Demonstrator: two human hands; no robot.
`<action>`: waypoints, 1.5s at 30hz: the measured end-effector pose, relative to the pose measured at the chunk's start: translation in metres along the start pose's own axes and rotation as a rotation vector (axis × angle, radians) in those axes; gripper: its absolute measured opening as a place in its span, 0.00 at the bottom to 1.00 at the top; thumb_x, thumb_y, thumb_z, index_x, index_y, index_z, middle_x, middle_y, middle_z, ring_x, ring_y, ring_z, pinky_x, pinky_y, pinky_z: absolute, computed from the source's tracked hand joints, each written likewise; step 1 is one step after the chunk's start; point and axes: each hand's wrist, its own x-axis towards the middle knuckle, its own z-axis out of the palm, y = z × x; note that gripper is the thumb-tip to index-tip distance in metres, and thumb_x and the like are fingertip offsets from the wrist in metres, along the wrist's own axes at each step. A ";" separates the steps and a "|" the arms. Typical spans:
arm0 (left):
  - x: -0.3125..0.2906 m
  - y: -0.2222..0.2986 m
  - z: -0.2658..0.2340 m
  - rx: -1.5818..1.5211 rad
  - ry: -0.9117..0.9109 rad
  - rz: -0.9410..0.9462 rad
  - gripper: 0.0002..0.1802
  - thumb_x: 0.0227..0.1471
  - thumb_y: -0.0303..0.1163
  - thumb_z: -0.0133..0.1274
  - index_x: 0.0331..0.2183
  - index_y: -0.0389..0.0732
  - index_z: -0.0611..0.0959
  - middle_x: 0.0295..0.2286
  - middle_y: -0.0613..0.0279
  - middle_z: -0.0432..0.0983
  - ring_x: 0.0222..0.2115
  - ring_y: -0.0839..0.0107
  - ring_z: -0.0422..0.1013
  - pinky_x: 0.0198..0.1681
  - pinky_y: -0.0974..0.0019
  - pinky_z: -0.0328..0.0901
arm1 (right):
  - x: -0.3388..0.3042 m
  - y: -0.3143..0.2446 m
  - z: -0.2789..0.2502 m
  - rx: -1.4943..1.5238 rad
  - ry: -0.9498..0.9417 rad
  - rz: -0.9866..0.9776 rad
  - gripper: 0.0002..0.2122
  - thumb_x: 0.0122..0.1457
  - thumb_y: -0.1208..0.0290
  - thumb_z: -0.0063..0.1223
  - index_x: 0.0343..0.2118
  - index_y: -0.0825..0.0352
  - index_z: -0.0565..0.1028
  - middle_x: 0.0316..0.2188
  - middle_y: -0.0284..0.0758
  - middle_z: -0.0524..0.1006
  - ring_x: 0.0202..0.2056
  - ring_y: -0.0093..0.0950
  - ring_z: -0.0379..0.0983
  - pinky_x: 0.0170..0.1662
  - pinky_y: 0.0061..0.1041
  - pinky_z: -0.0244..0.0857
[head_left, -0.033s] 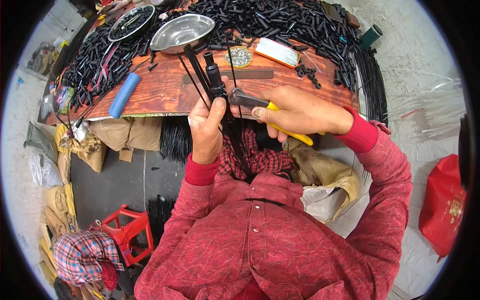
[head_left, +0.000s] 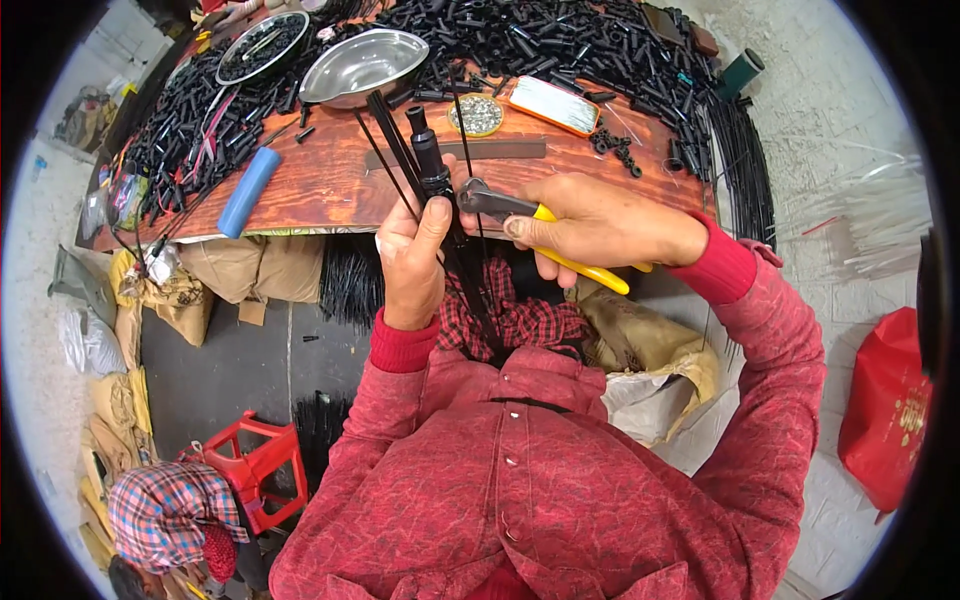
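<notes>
My left hand (head_left: 415,240) is closed around a bunch of thin black rods (head_left: 396,140) and a stepped black plastic tube (head_left: 428,150). The tube stands upright with my thumb pressed on its lower collar. In my right hand (head_left: 590,225) is a pair of end-cutting pliers (head_left: 497,202) with yellow handles. Their dark jaws sit beside the tube's collar and a single black rod (head_left: 461,115). Whether the jaws touch the rod, I cannot tell. The fingertips behind the tube are partly hidden.
Heaps of black tubes (head_left: 530,40) cover the wooden table's (head_left: 340,190) far side. A metal bowl (head_left: 365,65), a dish of small pieces (head_left: 476,115), an orange-rimmed tray (head_left: 555,105) and a blue roll (head_left: 248,190) lie nearer. At lower left stands a red stool (head_left: 255,470). Another person's hand (head_left: 240,12) shows at top left.
Almost nothing differs. The yellow handles have shifted very slightly to the right, and both hands stay in place.
</notes>
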 end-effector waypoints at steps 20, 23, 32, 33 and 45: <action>-0.010 0.003 0.016 0.199 0.026 0.067 0.24 0.61 0.34 0.51 0.54 0.30 0.72 0.33 0.63 0.77 0.31 0.78 0.70 0.38 0.73 0.65 | -0.007 -0.017 -0.014 0.087 -0.113 0.175 0.16 0.70 0.59 0.39 0.36 0.70 0.70 0.20 0.32 0.74 0.20 0.20 0.73 0.24 0.21 0.70; -0.011 0.001 0.016 0.211 0.039 0.075 0.23 0.61 0.33 0.50 0.54 0.31 0.72 0.33 0.63 0.77 0.31 0.78 0.70 0.38 0.73 0.65 | -0.007 -0.020 -0.014 0.041 -0.108 0.179 0.16 0.69 0.60 0.39 0.36 0.70 0.70 0.20 0.31 0.74 0.20 0.20 0.73 0.24 0.20 0.69; -0.013 0.002 0.017 0.265 0.085 0.096 0.21 0.62 0.30 0.49 0.55 0.32 0.72 0.33 0.64 0.76 0.31 0.78 0.70 0.39 0.73 0.65 | 0.001 -0.017 -0.006 0.020 -0.083 0.124 0.15 0.68 0.61 0.40 0.34 0.71 0.71 0.20 0.31 0.74 0.18 0.20 0.72 0.22 0.21 0.68; -0.012 0.002 0.017 0.286 0.094 0.090 0.21 0.62 0.30 0.49 0.55 0.32 0.72 0.33 0.65 0.76 0.32 0.78 0.70 0.40 0.73 0.65 | 0.002 -0.016 -0.003 -0.032 -0.044 0.094 0.15 0.68 0.62 0.40 0.34 0.72 0.70 0.20 0.31 0.74 0.18 0.20 0.72 0.21 0.21 0.68; 0.003 -0.003 -0.012 0.045 0.171 0.018 0.20 0.62 0.31 0.50 0.54 0.34 0.74 0.43 0.61 0.76 0.39 0.76 0.72 0.47 0.70 0.66 | 0.041 0.016 0.025 0.188 0.056 -0.069 0.17 0.67 0.60 0.41 0.39 0.74 0.69 0.22 0.35 0.76 0.19 0.22 0.74 0.21 0.24 0.70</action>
